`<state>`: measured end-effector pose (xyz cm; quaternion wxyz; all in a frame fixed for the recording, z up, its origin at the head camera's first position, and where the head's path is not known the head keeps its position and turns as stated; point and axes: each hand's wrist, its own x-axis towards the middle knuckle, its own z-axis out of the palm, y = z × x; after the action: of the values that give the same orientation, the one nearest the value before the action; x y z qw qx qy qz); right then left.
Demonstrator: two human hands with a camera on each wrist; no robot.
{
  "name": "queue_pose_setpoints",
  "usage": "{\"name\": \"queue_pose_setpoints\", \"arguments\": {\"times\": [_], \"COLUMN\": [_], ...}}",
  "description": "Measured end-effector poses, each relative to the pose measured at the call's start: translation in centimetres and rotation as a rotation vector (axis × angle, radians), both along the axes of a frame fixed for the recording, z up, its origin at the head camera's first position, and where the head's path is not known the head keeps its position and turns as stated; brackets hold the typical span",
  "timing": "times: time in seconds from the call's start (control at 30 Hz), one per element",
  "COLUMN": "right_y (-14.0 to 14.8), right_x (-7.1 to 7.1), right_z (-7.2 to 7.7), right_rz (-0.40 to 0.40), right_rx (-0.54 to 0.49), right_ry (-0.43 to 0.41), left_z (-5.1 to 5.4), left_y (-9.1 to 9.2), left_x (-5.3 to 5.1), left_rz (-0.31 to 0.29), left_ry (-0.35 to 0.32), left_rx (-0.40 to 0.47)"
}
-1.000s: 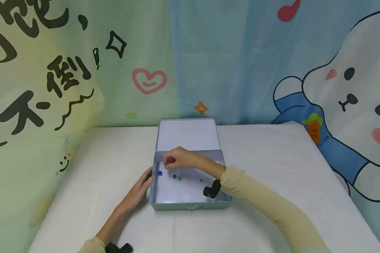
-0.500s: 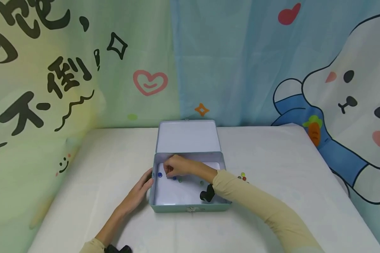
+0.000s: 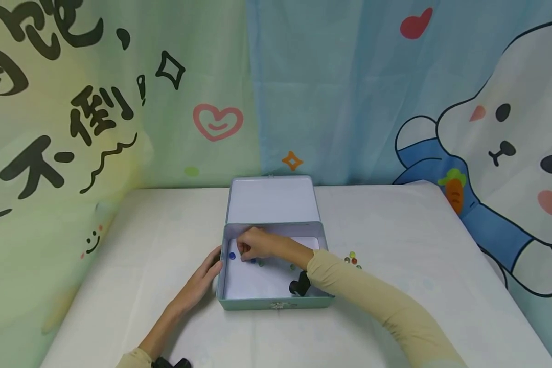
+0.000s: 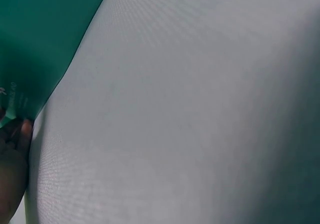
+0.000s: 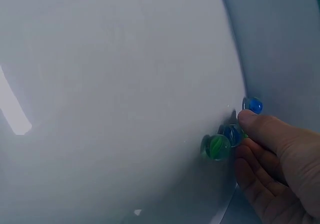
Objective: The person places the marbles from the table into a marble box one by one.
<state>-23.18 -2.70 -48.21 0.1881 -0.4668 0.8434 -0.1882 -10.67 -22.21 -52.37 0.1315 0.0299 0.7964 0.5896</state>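
Observation:
A shallow tin box (image 3: 276, 302), pale inside and green outside, lies with its lid (image 3: 272, 200) tipped back. My right hand (image 3: 256, 244) reaches inside at the left, its thumb and fingertips pinching a marble (image 5: 245, 134) of which only a green sliver shows in the right wrist view. Touching or very near those fingertips is a blue marble (image 5: 232, 135), and beside that sits a green marble (image 5: 217, 148). Another blue marble (image 3: 232, 255) is by the left wall. My left hand (image 3: 201, 276) rests along the box's outer left side, fingers fairly straight.
A pale clear marble (image 3: 293, 267) lies farther right in the box. Several loose marbles (image 3: 353, 261), yellow, red and clear among them, lie on the white tablecloth (image 3: 395, 225) right of the box. A printed curtain (image 3: 303, 92) hangs behind the table.
My right hand has lowered toward the box floor with its marble, beside the blue and green ones. The sleeve has shifted, uncovering marbles outside the box. The left hand stays put.

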Motion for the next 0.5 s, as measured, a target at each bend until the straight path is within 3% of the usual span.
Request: {"name": "queue_pose_setpoints", "arguments": {"times": [0.27, 0.5], "right_y": [0.5, 2.7], "right_x": [0.1, 0.7], "right_z": [0.5, 4.1], "right_rz": [0.006, -0.016], "right_rx": [0.002, -0.142], "right_ry": [0.056, 0.042], "left_z": [-0.3, -0.1], "left_y": [0.1, 0.2], "left_x": [0.1, 0.0], "left_rz": [-0.010, 0.013], "left_ry": [0.005, 0.028], "left_rx": [0.015, -0.006]}}
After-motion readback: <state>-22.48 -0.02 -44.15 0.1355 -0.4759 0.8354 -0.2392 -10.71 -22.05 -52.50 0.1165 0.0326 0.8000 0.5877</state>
